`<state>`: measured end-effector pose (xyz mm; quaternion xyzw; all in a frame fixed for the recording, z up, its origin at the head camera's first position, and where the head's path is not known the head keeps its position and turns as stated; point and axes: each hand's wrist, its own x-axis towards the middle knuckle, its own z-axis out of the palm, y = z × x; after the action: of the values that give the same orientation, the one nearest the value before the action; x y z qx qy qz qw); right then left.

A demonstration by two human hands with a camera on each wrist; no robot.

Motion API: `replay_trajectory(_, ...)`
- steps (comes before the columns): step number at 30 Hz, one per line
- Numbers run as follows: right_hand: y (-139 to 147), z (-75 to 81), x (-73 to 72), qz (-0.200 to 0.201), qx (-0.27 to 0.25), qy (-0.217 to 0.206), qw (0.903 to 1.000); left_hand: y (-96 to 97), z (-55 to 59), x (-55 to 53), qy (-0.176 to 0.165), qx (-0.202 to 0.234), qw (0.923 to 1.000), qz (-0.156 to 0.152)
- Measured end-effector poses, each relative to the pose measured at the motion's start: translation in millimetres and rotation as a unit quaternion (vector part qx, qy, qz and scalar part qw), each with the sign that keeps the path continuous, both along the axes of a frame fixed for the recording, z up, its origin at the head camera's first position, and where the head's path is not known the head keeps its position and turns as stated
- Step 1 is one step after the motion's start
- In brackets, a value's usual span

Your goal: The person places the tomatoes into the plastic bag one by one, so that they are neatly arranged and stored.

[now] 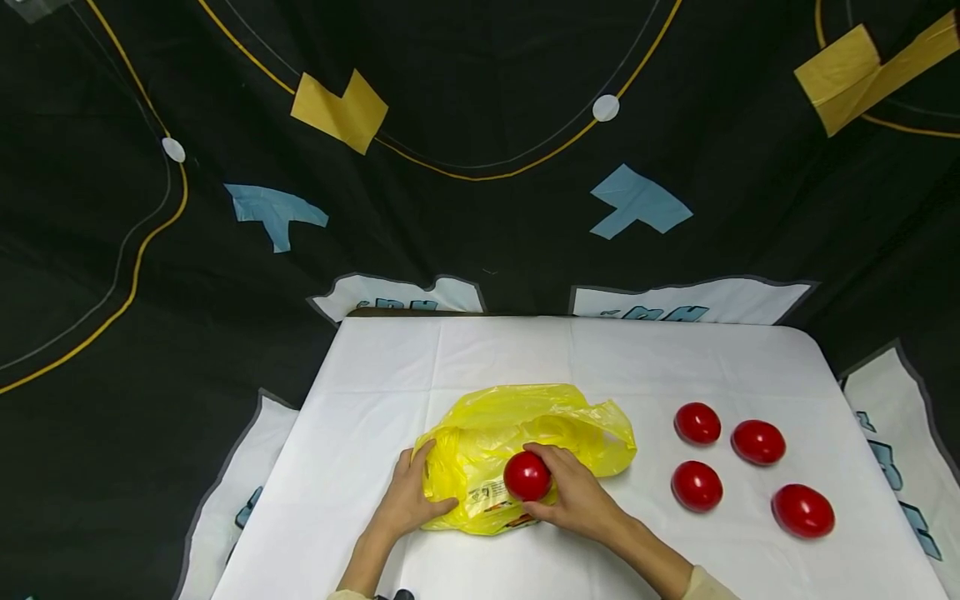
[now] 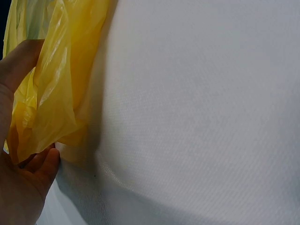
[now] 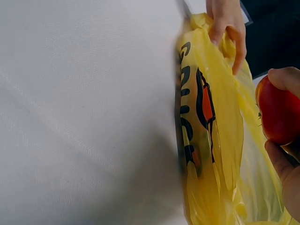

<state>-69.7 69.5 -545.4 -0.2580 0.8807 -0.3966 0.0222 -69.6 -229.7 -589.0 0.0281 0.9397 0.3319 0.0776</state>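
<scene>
Holding tomato [image 1: 527,476] over yellow bag [image 1: 517,412], four more tomatoes [image 1: 697,487] outside

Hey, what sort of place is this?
Possibly a staged indoor recording space: a wrinkled, yellow-lined black fabric backdrop rises behind a round-cornered, white cloth-covered table holding a crinkled yellow plastic bag.

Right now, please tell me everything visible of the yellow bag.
The yellow bag looks like thin, glossy plastic, crumpled, with dark lettering and an orange and black print. It lies on the white cloth, gripped at its left end by the left hand. Whether the right hand touches it is unclear.
</scene>
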Motion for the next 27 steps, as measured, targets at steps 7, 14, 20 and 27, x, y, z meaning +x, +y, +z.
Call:
replay_trajectory(7, -6.7, -0.4, -1.5, 0.009, -0.001, 0.000, 1.0000, -0.2, -0.8, 0.7, -0.004, 0.000, 1.0000, 0.000)
replay_trajectory(14, -16.8, 2.4, -7.1, 0.020, 0.010, 0.000, 0.9998, 0.9, 2.1, 0.4, 0.001, -0.004, 1.0000, 0.001)
replay_trajectory(20, -24.1, 0.1, -10.6, 0.038, 0.024, -0.007, 0.9990, 1.1, 0.3, -0.2, 0.011, -0.009, 0.9999, -0.002)
replay_trajectory(27, -33.6, -7.0, -11.7, 0.052, 0.026, -0.009, 0.9982, 0.4, -1.6, 0.4, 0.013, -0.006, 0.9999, -0.001)
